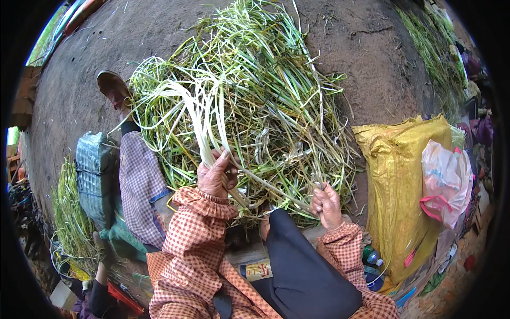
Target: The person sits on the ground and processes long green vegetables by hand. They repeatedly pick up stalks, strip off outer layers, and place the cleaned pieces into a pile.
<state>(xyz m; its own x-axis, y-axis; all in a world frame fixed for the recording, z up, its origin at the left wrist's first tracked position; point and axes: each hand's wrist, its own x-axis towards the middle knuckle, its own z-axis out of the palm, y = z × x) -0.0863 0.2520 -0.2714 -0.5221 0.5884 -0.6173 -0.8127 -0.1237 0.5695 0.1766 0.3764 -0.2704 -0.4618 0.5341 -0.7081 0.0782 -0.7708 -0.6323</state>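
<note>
My left hand [218, 172] is closed around a bundle of long pale stalks [203, 131], whose ends droop over to the upper left. One thin stem [265, 181] runs from beside this hand down to my right hand [326, 202], whose fingers are pinched on its end. Under and beyond both hands spreads a large heap of green and yellowed stalks and leaves [279, 95]. The heap reaches up to the top of the view and down near my knees. Both of my forearms wear orange-checked sleeves.
A yellow woven sack [392, 171] stands at the right, with a white and pink plastic bag [444, 179] against it. At the left are a blue-green woven bundle [95, 175], a standing bunch of green stalks [71, 215] and another person's shoe [112, 87]. A plastic bottle [372, 257] is by my right sleeve.
</note>
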